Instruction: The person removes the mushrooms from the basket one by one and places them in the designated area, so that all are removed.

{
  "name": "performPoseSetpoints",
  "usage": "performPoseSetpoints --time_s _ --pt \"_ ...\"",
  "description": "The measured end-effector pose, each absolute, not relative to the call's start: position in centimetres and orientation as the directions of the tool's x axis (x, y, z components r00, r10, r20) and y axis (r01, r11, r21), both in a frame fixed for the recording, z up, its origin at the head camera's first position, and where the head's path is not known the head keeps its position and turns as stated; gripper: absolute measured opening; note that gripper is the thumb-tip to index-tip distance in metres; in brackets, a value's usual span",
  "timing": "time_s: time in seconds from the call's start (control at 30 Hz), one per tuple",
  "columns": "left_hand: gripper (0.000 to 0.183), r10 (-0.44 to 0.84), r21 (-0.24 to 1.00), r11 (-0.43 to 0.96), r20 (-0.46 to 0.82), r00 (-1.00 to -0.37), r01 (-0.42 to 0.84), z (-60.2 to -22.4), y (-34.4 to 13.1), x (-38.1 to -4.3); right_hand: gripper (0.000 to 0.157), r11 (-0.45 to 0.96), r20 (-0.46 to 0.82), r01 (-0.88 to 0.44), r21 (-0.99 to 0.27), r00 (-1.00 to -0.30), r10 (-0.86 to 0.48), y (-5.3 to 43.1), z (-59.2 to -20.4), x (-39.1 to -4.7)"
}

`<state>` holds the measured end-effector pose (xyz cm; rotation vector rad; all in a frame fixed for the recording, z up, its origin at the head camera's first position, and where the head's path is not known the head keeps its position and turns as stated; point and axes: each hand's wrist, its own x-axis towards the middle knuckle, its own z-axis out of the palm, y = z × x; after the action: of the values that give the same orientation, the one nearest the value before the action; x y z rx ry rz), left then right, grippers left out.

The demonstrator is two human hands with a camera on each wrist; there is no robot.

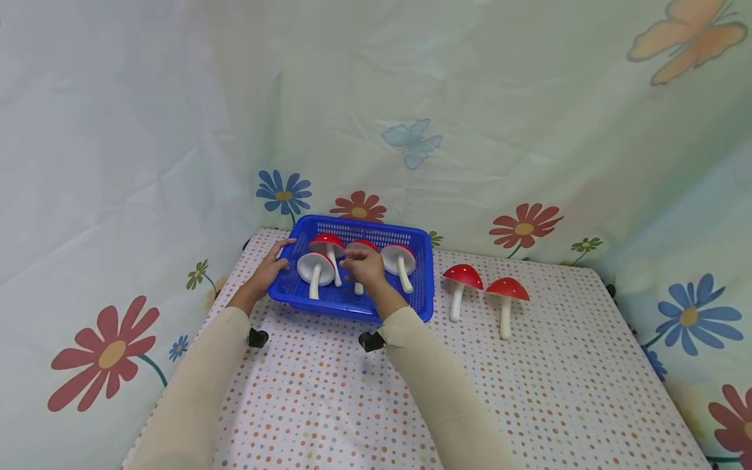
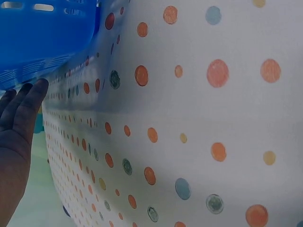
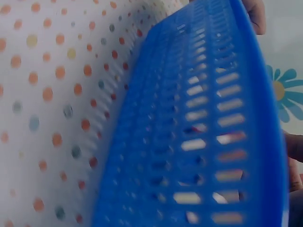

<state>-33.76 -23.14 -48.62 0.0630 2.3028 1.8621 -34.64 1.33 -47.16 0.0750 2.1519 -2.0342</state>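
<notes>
A blue plastic basket (image 1: 346, 307) sits near the back of the table. Inside it lie several toy mushrooms with red caps and white stems, among them a left one (image 1: 314, 279) and a right one (image 1: 401, 264). My left hand (image 1: 267, 273) is at the basket's left end, its straight fingers (image 2: 26, 109) touching the outside. Over the basket, my right hand (image 1: 365, 269) has loosely bent fingers with a gap at the thumb. It partly hides the middle mushroom (image 1: 360, 288); I see no grip on it.
Two more toy mushrooms stand out on the table right of the basket, one nearer (image 1: 462, 281) and one farther right (image 1: 508, 294). A dotted cloth (image 1: 317, 398) covers the table. A flower-printed curtain (image 1: 440, 196) hangs close behind the basket.
</notes>
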Motion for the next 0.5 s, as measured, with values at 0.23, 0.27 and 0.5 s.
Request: performPoseSetpoints --time_s 0.23,0.27,0.5 --pt "0.067 0.134 0.97 0.226 -0.119 -0.984 -0.086 -48.8 -23.3 -33.5 0.04 0.012 -0.212 0.212 -0.977 -0.971 -0.109 -0.2 -48.7 -35.1" --pt "0.068 0.135 0.971 0.225 -0.116 -0.984 -0.084 -48.9 -23.4 -33.5 0.041 0.013 -0.219 0.219 -0.976 -0.97 -0.107 -0.3 -48.9 -35.2" --pt "0.068 0.145 0.973 0.223 -0.095 -0.985 -0.061 -49.0 -23.3 -33.8 0.04 0.063 -0.285 0.281 -0.958 -0.956 -0.073 -0.8 -49.5 -35.7"
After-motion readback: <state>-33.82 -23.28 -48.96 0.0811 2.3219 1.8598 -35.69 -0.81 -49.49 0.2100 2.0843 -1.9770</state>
